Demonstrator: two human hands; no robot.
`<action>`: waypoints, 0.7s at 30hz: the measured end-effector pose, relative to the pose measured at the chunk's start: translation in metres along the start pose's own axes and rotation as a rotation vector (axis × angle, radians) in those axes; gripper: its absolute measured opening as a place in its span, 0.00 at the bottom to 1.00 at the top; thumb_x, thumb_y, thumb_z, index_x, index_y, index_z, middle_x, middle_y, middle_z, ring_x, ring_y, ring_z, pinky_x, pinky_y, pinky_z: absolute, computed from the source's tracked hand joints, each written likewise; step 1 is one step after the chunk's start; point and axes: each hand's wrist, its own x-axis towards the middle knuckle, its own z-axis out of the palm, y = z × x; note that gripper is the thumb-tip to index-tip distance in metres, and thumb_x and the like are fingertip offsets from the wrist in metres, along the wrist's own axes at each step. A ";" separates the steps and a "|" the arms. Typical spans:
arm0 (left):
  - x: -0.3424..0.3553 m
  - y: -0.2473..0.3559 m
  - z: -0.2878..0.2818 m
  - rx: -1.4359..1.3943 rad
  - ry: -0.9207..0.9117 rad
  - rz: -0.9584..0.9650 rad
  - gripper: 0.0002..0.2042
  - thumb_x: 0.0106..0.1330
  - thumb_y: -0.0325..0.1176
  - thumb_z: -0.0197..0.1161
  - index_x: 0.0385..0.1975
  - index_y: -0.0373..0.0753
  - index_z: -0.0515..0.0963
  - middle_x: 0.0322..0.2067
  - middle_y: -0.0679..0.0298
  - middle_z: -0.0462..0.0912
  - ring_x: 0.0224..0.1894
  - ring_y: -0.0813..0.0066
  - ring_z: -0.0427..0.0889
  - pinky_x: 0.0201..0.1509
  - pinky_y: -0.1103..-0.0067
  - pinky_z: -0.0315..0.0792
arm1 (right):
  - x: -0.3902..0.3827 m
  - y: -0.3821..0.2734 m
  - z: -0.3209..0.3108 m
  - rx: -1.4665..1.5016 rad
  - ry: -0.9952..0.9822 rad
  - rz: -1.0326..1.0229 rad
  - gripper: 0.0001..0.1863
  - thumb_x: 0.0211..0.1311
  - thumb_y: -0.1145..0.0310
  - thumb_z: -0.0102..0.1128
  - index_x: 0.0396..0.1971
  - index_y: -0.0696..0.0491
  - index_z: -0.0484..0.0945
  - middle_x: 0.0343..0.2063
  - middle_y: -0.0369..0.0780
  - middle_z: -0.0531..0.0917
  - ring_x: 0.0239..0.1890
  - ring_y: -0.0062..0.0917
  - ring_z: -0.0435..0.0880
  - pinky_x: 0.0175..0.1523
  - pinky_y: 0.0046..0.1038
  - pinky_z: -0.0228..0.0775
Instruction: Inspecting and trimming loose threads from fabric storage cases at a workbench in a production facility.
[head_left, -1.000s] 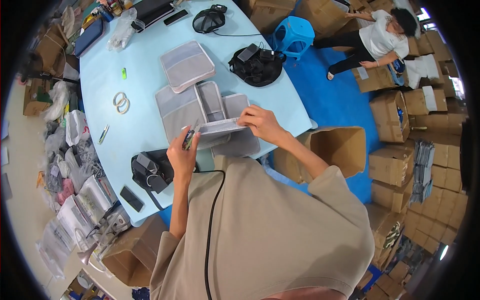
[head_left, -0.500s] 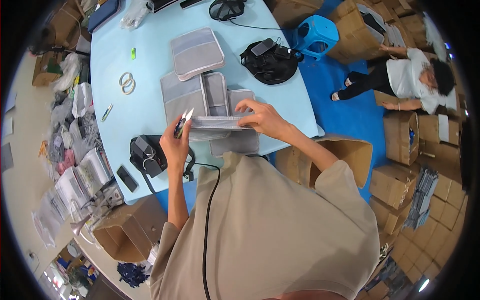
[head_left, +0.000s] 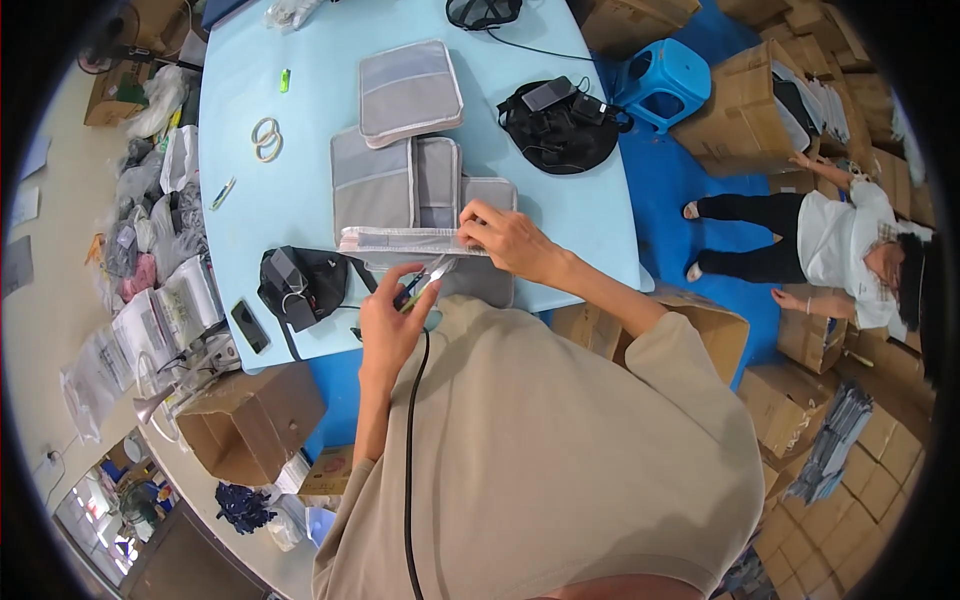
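— Here, what is the person at the pale blue counter [head_left: 300,150] doing?

— The person is standing over the near edge of the counter, pinching a flat grey pouch [head_left: 400,240] by its right end with the right hand [head_left: 510,240]; the fingers are clamped on that end. The pouch is being held edge-on just above the counter, lying across the bottom of a spread of grey pouches [head_left: 410,185].

— And the left hand?

— The left hand [head_left: 390,325] is curling its fingers tightly around a small tool [head_left: 425,282] with a metal tip, which is pointing up toward the underside of the held pouch, just below its right end. What kind of tool it is cannot be told for sure.

— What is lying around them?

— One more grey zipped pouch [head_left: 410,92] is lying farther up the counter. A black bag [head_left: 300,285] is sitting just left of the left hand, with a dark phone [head_left: 249,325] beside it at the counter's edge. Two rings of tape [head_left: 265,138] are lying to the far left, and a round black bag holding gadgets [head_left: 555,125] is sitting to the right. A blue plastic stool [head_left: 665,80] is standing on the blue floor, and another person in a white top [head_left: 830,240] is sitting among cardboard boxes [head_left: 760,95].
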 end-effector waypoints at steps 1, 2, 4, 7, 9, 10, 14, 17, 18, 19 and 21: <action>0.002 0.002 0.002 0.015 -0.018 0.015 0.14 0.67 0.39 0.74 0.46 0.39 0.83 0.15 0.63 0.76 0.16 0.77 0.69 0.22 0.75 0.62 | 0.001 0.001 -0.001 -0.013 0.008 -0.003 0.06 0.61 0.81 0.65 0.34 0.56 0.77 0.41 0.38 0.78 0.38 0.34 0.84 0.38 0.35 0.77; 0.004 0.002 0.003 0.071 -0.035 0.023 0.14 0.67 0.40 0.74 0.46 0.39 0.81 0.16 0.61 0.79 0.15 0.72 0.72 0.22 0.73 0.64 | 0.001 0.003 -0.001 -0.013 0.011 -0.002 0.06 0.61 0.81 0.65 0.34 0.56 0.77 0.41 0.38 0.78 0.38 0.34 0.84 0.38 0.35 0.77; 0.007 0.001 0.009 0.054 -0.023 0.044 0.14 0.67 0.40 0.74 0.45 0.40 0.82 0.16 0.61 0.78 0.15 0.71 0.72 0.22 0.73 0.64 | 0.000 0.004 0.000 0.021 0.002 -0.022 0.07 0.60 0.81 0.64 0.35 0.56 0.77 0.39 0.38 0.78 0.40 0.36 0.83 0.40 0.36 0.77; 0.012 0.002 0.013 0.075 -0.025 0.067 0.14 0.66 0.40 0.75 0.44 0.40 0.82 0.16 0.60 0.77 0.15 0.69 0.71 0.23 0.73 0.66 | -0.001 0.003 -0.001 0.042 0.006 -0.002 0.07 0.60 0.82 0.64 0.35 0.56 0.77 0.37 0.39 0.79 0.41 0.37 0.83 0.42 0.37 0.76; 0.014 0.003 0.015 0.113 -0.040 0.068 0.15 0.65 0.40 0.75 0.44 0.39 0.83 0.16 0.60 0.76 0.16 0.69 0.71 0.23 0.73 0.66 | 0.000 0.002 -0.001 0.054 0.014 0.000 0.07 0.60 0.82 0.64 0.35 0.56 0.77 0.37 0.39 0.79 0.41 0.37 0.83 0.42 0.37 0.76; 0.016 0.004 0.016 0.091 -0.045 0.077 0.15 0.65 0.41 0.76 0.43 0.38 0.83 0.16 0.59 0.76 0.16 0.68 0.70 0.24 0.72 0.67 | 0.000 0.003 -0.001 0.067 0.020 0.001 0.07 0.60 0.81 0.64 0.35 0.56 0.77 0.37 0.39 0.79 0.41 0.37 0.83 0.42 0.37 0.76; 0.021 0.001 0.017 0.057 -0.070 0.092 0.14 0.64 0.40 0.76 0.39 0.36 0.84 0.17 0.58 0.75 0.18 0.68 0.69 0.25 0.72 0.67 | 0.000 0.001 -0.001 0.070 0.017 0.020 0.07 0.59 0.82 0.64 0.35 0.56 0.77 0.37 0.39 0.80 0.41 0.37 0.83 0.42 0.37 0.76; 0.026 -0.003 0.012 0.015 -0.093 0.096 0.13 0.65 0.38 0.75 0.38 0.35 0.84 0.18 0.56 0.76 0.18 0.68 0.67 0.25 0.73 0.66 | 0.000 0.003 -0.001 0.076 0.025 0.021 0.07 0.59 0.82 0.64 0.35 0.56 0.77 0.37 0.39 0.80 0.40 0.37 0.84 0.42 0.36 0.76; 0.027 -0.003 0.012 0.013 -0.099 0.101 0.13 0.65 0.38 0.75 0.38 0.35 0.84 0.18 0.56 0.76 0.18 0.68 0.67 0.25 0.73 0.66 | 0.000 0.003 -0.001 0.087 0.042 0.034 0.07 0.59 0.83 0.64 0.35 0.56 0.77 0.37 0.39 0.80 0.40 0.37 0.84 0.42 0.37 0.76; 0.028 -0.004 0.011 0.014 -0.121 0.095 0.12 0.67 0.35 0.74 0.40 0.33 0.83 0.19 0.60 0.78 0.21 0.76 0.66 0.26 0.76 0.64 | -0.001 0.001 -0.001 0.096 0.060 0.047 0.07 0.59 0.83 0.64 0.35 0.57 0.77 0.36 0.39 0.80 0.39 0.37 0.84 0.42 0.37 0.76; 0.029 -0.007 0.009 0.013 -0.148 0.101 0.11 0.69 0.33 0.72 0.42 0.32 0.82 0.20 0.64 0.79 0.23 0.84 0.65 0.27 0.80 0.62 | -0.001 -0.003 0.000 0.077 0.116 0.070 0.07 0.59 0.83 0.63 0.35 0.57 0.78 0.36 0.39 0.80 0.39 0.37 0.84 0.41 0.36 0.76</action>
